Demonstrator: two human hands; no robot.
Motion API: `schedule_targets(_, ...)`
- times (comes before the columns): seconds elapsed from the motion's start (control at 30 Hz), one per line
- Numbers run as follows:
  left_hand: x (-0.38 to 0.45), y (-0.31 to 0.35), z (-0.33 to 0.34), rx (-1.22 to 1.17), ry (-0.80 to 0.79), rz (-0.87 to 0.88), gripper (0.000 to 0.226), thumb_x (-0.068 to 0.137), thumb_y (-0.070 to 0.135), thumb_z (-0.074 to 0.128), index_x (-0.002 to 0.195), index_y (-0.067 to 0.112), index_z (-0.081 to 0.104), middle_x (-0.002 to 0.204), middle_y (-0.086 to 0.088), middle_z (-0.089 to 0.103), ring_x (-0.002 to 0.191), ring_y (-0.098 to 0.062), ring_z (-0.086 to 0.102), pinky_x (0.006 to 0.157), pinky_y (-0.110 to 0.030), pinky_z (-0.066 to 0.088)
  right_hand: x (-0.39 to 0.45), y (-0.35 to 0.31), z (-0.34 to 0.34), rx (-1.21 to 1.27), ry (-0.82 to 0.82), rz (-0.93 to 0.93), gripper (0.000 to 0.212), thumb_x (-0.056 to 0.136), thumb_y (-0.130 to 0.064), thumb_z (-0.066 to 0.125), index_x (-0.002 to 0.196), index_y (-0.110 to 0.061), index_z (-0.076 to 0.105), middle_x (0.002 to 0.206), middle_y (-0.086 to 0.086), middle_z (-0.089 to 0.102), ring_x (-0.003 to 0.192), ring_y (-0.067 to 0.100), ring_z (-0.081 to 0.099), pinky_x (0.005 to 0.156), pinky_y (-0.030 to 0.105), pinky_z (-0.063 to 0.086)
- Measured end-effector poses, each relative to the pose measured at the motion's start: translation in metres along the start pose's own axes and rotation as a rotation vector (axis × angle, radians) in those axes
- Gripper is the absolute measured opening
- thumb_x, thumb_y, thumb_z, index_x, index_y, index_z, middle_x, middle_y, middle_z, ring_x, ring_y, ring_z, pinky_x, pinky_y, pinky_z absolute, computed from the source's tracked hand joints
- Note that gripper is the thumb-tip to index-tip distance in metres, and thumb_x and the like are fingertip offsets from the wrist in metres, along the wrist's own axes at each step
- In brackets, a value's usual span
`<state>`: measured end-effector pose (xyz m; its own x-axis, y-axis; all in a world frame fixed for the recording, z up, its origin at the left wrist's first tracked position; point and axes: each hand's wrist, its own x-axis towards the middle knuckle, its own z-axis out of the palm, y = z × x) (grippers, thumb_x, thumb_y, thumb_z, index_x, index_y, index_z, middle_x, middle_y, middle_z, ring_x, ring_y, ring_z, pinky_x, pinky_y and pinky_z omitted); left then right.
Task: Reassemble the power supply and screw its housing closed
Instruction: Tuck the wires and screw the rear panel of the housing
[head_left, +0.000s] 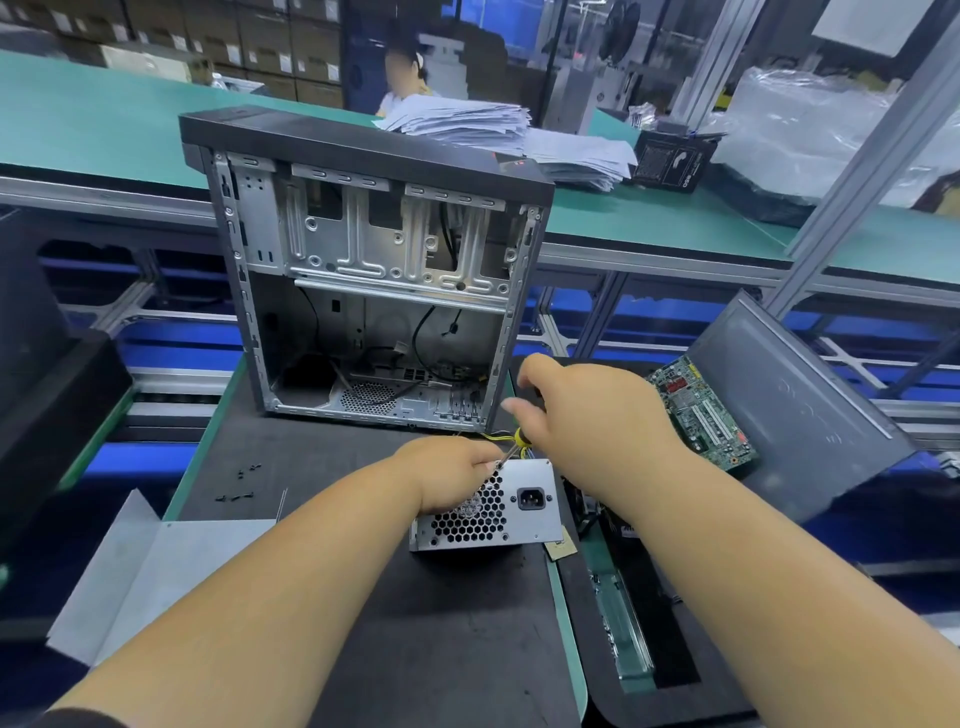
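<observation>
Hands met low at centre frame over the grey metal power supply box (498, 506) on the dark mat. Left hand (449, 475) curled onto its upper left corner, steadying it; right hand (582, 410) clamped the yellow-handled screwdriver (511, 448), shaft slanting down-left toward that corner.

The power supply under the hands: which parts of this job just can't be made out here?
All in the head view:
- Screw and screwdriver tip: hidden by the left hand.
- Top of the power supply: covered by both hands, so how far it is closed is unknown.
- Screwdriver handle: wrapped in the right hand, fingers blurred.
- Loose screws on the mat: too small to count.
</observation>
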<state>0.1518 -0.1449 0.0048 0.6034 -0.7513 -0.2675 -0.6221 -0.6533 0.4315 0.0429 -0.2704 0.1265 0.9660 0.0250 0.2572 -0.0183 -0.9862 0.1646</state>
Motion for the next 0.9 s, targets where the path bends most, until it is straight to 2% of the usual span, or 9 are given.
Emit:
schedule_targets(0.1, -0.0004, 0.0004, 0.0005, -0.004, 0.002, 0.004, 0.034, 0.103, 0.037, 0.033, 0.129, 0.03, 0.053, 0.129, 0.001, 0.06, 0.116, -0.023, 0.053, 0.098, -0.039, 0.044, -0.0005, 0.0002, 0.0029, 0.098, -0.004, 0.038, 0.025, 0.096, -0.041, 0.042, 0.111, -0.021, 0.044, 0.075, -0.005, 0.057, 0.062, 0.021, 0.053, 0.048, 0.028, 0.031)
schedule_targets(0.2, -0.0002, 0.0003, 0.0006, 0.002, 0.003, 0.005, 0.032, 0.103, 0.036, 0.032, 0.125, 0.027, 0.053, 0.12, -0.001, 0.062, 0.109, -0.024, 0.055, 0.094, -0.039, 0.046, 0.0008, 0.0, 0.0003, 0.256, -0.015, 0.015, 0.032, 0.088, -0.026, 0.051, 0.118, -0.023, 0.041, 0.073, -0.007, 0.05, 0.062, 0.018, 0.052, 0.047, 0.03, 0.031)
schedule_targets(0.3, -0.0002, 0.0007, 0.0003, -0.007, 0.001, 0.013, 0.029, 0.104, 0.036, 0.033, 0.124, 0.031, 0.053, 0.11, 0.005, 0.061, 0.102, -0.021, 0.053, 0.083, -0.033, 0.043, -0.0008, 0.0005, 0.0011, 0.109, 0.031, -0.004, 0.033, 0.095, -0.04, 0.05, 0.121, -0.024, 0.04, 0.065, -0.007, 0.052, 0.058, 0.018, 0.053, 0.046, 0.028, 0.033)
schedule_targets(0.43, -0.0012, 0.0008, -0.0007, -0.021, -0.008, 0.013, 0.036, 0.104, 0.037, 0.033, 0.136, 0.037, 0.048, 0.127, 0.006, 0.059, 0.115, -0.021, 0.053, 0.09, -0.032, 0.042, -0.005, 0.0018, 0.0043, 0.014, 0.028, 0.038, 0.03, 0.099, -0.05, 0.037, 0.104, -0.022, 0.047, 0.068, -0.005, 0.056, 0.062, 0.021, 0.055, 0.05, 0.028, 0.037)
schedule_targets(0.53, -0.002, 0.0013, -0.0008, -0.037, -0.005, 0.007, 0.037, 0.104, 0.036, 0.033, 0.138, 0.039, 0.047, 0.133, 0.006, 0.058, 0.114, -0.02, 0.052, 0.091, -0.031, 0.041, -0.0049, 0.0013, 0.0005, 0.231, 0.003, 0.03, 0.017, 0.09, -0.034, 0.047, 0.102, -0.021, 0.047, 0.077, -0.004, 0.055, 0.071, 0.023, 0.052, 0.053, 0.032, 0.036)
schedule_targets(0.6, -0.0029, 0.0019, -0.001, -0.043, 0.001, -0.006, 0.035, 0.103, 0.036, 0.032, 0.134, 0.037, 0.049, 0.128, 0.005, 0.059, 0.109, -0.02, 0.052, 0.092, -0.032, 0.044, -0.0046, 0.0008, -0.0029, 0.297, -0.004, -0.011, 0.02, 0.088, -0.027, 0.051, 0.105, -0.021, 0.044, 0.079, -0.003, 0.054, 0.072, 0.024, 0.051, 0.057, 0.034, 0.042)
schedule_targets(0.7, -0.0032, 0.0027, -0.0009, -0.021, 0.001, -0.007, 0.032, 0.103, 0.037, 0.033, 0.128, 0.032, 0.052, 0.119, 0.002, 0.062, 0.107, -0.023, 0.054, 0.094, -0.036, 0.045, -0.0053, 0.0013, -0.0017, 0.169, 0.014, -0.013, 0.02, 0.096, -0.042, 0.048, 0.105, -0.024, 0.044, 0.07, -0.005, 0.053, 0.065, 0.022, 0.053, 0.052, 0.032, 0.042)
schedule_targets(0.8, -0.003, 0.0032, -0.0013, -0.023, -0.001, -0.005, 0.034, 0.104, 0.038, 0.033, 0.133, 0.037, 0.05, 0.123, 0.003, 0.061, 0.114, -0.022, 0.053, 0.096, -0.035, 0.043, -0.0047, 0.0026, 0.0008, -0.005, 0.0, 0.056, 0.035, 0.1, -0.056, 0.035, 0.091, -0.026, 0.052, 0.064, -0.006, 0.051, 0.064, 0.02, 0.054, 0.05, 0.028, 0.034)
schedule_targets(0.9, -0.003, 0.0029, -0.0018, -0.03, 0.0, -0.003, 0.036, 0.104, 0.038, 0.033, 0.137, 0.04, 0.048, 0.131, 0.005, 0.059, 0.118, -0.021, 0.052, 0.099, -0.035, 0.042, -0.0032, 0.0026, -0.0007, 0.073, -0.027, 0.065, 0.035, 0.099, -0.051, 0.034, 0.084, -0.026, 0.054, 0.07, -0.006, 0.051, 0.068, 0.019, 0.053, 0.052, 0.028, 0.033)
